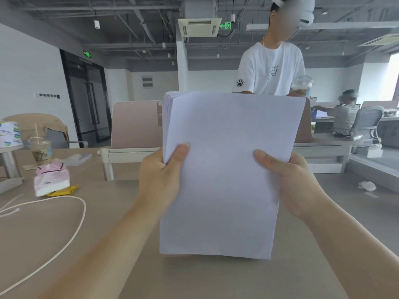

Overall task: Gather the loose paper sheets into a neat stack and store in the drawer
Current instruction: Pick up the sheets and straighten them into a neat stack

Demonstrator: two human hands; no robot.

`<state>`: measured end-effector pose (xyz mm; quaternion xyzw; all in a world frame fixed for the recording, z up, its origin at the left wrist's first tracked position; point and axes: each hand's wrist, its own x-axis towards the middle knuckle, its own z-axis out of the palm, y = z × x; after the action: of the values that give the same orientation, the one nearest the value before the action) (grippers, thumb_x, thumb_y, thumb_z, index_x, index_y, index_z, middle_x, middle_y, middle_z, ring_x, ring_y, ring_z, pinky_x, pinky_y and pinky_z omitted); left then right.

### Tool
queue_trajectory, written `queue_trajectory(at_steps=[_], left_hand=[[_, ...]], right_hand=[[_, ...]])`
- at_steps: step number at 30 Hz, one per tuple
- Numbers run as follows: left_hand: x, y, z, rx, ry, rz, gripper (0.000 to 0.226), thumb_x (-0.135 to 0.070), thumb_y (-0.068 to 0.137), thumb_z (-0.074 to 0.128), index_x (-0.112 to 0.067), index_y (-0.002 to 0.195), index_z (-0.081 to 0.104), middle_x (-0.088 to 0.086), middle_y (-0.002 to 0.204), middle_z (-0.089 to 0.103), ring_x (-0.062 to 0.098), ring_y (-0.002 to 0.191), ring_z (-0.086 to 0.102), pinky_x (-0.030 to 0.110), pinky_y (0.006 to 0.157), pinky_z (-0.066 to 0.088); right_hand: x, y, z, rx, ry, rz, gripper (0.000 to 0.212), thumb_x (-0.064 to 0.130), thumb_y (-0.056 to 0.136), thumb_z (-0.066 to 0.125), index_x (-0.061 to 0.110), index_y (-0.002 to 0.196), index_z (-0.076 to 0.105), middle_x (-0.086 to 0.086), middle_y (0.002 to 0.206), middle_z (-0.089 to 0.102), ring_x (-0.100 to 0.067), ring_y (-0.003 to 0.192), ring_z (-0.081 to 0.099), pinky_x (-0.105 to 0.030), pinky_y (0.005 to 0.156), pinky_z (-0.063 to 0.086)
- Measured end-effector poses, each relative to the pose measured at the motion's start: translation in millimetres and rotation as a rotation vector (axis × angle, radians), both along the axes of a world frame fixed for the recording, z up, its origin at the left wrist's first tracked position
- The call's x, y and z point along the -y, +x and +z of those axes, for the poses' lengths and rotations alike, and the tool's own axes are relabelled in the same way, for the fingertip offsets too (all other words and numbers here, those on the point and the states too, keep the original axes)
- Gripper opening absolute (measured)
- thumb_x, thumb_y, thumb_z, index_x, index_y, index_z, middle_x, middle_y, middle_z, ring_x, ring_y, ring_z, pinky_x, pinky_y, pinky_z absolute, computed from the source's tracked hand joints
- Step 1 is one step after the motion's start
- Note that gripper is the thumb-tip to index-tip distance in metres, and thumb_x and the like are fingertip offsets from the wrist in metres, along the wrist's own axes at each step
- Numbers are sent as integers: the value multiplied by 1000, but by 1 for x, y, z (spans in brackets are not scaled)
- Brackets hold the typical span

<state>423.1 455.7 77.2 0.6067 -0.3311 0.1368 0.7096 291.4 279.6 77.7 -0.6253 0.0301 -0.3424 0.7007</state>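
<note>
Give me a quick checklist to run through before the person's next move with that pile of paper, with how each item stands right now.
1. Both hands holding the paper stack: ok; left hand and right hand grip opposite side edges.
2. Stack upright, bottom edge at the desk: ok.
3. Sheets squared up: not ok; top left corner is fanned.
4. Loose sheets left on the desk: cannot tell; the stack hides part of it.
5. Drawer located and open: cannot tell; none in view.
6. White cable apart from the stack: ok.
</note>
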Motion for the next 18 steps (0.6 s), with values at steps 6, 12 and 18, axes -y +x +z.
queue_trajectory(at_steps=[6,12,18], left_hand=[[34,-13,14,-354,-144,-183,20,-38,88,63,-23,75,68,-18,59,70,0,54,66,18,50,52],[87,-60,-1,-621,-55,-283,24,-44,85,65,-20,87,64,-4,86,67,23,81,65,38,76,55],[138,-145,-40,-778,81,-423,40,-48,82,66,-16,105,62,1,97,67,25,86,66,43,84,55]], right_hand=[[32,-61,-42,-314,-93,21,28,12,72,72,2,99,74,-21,104,74,-36,90,72,-41,77,55],[55,-146,-81,-179,199,-198,39,10,67,70,-3,104,68,-17,99,72,-20,72,69,-22,58,55],[62,-249,-108,-168,321,-391,22,-3,85,55,-2,102,69,-10,87,76,-19,66,71,-25,54,57]])
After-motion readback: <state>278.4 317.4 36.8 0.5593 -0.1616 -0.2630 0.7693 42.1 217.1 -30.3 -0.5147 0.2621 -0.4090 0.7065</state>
